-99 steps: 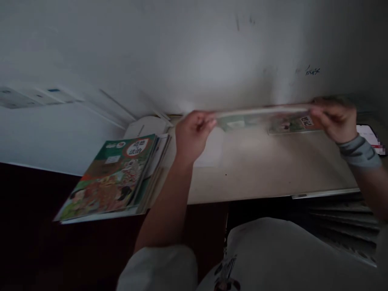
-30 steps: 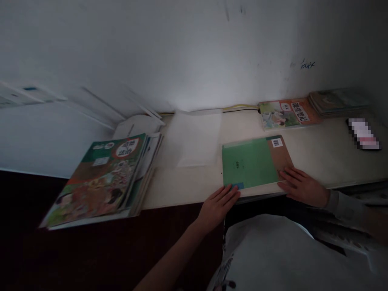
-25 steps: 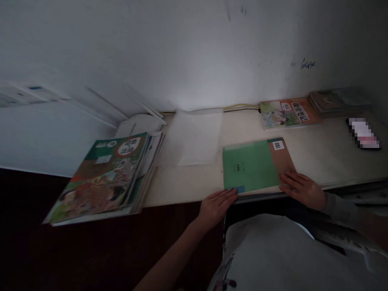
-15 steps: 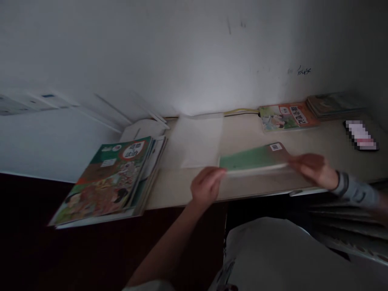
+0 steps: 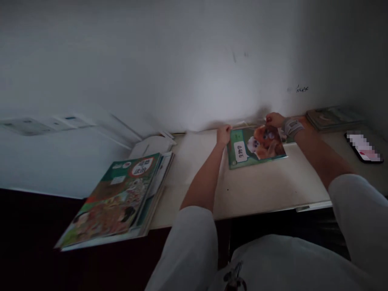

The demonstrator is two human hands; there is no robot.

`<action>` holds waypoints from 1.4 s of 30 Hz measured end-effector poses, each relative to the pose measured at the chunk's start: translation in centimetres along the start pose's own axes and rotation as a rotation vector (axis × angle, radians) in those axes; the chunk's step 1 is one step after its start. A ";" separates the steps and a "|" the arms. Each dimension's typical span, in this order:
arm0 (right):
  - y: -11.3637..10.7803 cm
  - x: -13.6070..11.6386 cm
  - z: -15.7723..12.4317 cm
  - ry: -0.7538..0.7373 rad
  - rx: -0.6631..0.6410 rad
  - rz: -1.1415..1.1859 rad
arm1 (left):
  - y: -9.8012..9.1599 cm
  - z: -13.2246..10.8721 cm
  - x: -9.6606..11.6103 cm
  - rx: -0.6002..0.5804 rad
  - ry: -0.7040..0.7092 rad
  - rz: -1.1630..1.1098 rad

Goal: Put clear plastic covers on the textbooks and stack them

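Both hands are apart from each other, each clamped on the far edge of a green book (image 5: 257,146): the left hand (image 5: 224,134) at the far left corner, the right hand (image 5: 275,120) near the far right, its fingertips hard to make out. The book is above the middle of the table (image 5: 260,194), front cover up, with an animal picture and a white title label; whether its near edge touches the surface, I cannot tell. The wristband (image 5: 293,127) and right forearm hide most of an orange book (image 5: 303,120) by the wall. The left arm covers part of a pale sheet (image 5: 194,155), whose outline is faint. At far right, a pile of books (image 5: 335,117) sinks into shadow, and pixel blocks mask the screen of 1 phone (image 5: 363,147). At left, a stack of books (image 5: 112,202) partly hides a pale rounded object (image 5: 151,145).
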State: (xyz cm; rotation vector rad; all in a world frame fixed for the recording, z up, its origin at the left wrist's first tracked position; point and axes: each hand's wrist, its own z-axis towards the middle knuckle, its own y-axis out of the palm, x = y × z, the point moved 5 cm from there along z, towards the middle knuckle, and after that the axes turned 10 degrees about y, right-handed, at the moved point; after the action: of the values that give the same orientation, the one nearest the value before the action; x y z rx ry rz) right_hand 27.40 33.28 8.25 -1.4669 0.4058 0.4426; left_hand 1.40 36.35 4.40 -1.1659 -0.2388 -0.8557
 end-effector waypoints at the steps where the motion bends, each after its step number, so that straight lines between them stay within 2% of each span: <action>1: 0.8 0.4 0.1 0.005 0.012 -0.009 | 0.6 -0.1 -0.4 -0.005 0.000 0.001; 4: 1.8 1.0 0.0 0.006 0.058 -0.018 | 1.1 -0.1 -1.2 -0.002 0.001 -0.003; 6: 1.1 1.1 -0.4 -0.002 0.094 -0.010 | 0.3 0.1 -1.3 0.012 0.013 -0.016; 9: -1.7 0.3 -3.0 -0.095 0.177 0.073 | -3.1 -0.6 -0.1 0.062 0.091 -0.066; 11: -4.3 -1.0 -6.9 -0.250 0.260 0.139 | -6.6 -2.8 1.6 0.128 0.216 -0.116; 14: -6.8 -2.8 -15.9 -0.533 0.376 0.095 | -11.1 -9.8 4.8 0.102 0.403 -0.061; 16: -6.0 -3.0 -22.6 -0.686 0.339 0.022 | -12.4 -16.2 6.7 0.026 0.535 0.042; 18: -3.4 -2.0 -28.1 -0.718 0.278 -0.038 | -11.8 -22.8 7.9 -0.018 0.682 0.119; 19: -1.8 -1.1 -30.3 -0.707 0.265 -0.062 | -10.8 -25.8 8.3 -0.039 0.774 0.139; 20: 0.0 -0.1 -32.0 -0.674 0.243 -0.092 | -9.7 -28.3 8.3 -0.048 0.805 0.167; 21: 1.9 1.0 -33.2 -0.630 0.200 -0.130 | -8.5 -30.3 8.1 -0.053 0.813 0.177; 23: 4.8 3.0 -34.6 -0.545 0.150 -0.156 | -6.4 -32.7 7.4 -0.024 0.780 0.147; 26: 6.7 4.5 -35.1 -0.439 0.135 -0.145 | -4.7 -33.6 6.7 0.023 0.686 0.119; 29: 6.3 4.4 -34.8 -0.335 0.216 -0.064 | -4.2 -33.1 6.6 0.051 0.559 0.142; 32: 5.8 3.7 -34.1 -0.202 0.290 0.025 | -3.9 -32.3 6.5 0.101 0.373 0.169; 37: 6.6 3.2 -32.6 -0.033 0.267 -0.090 | -2.8 -31.4 6.3 0.070 0.101 0.223; 39: 7.0 3.0 -32.4 -0.008 0.292 -0.167 | -2.5 -31.3 6.6 0.027 0.081 0.273; 42: 7.3 2.5 -32.3 -0.034 0.326 -0.280 | -2.6 -31.3 7.7 0.007 0.176 0.434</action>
State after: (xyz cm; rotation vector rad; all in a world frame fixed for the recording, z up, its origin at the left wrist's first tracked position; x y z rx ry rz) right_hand 25.94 1.54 -1.38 -1.1741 0.2272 0.1665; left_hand -3.18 5.02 -2.17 -1.0744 0.1528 -0.5674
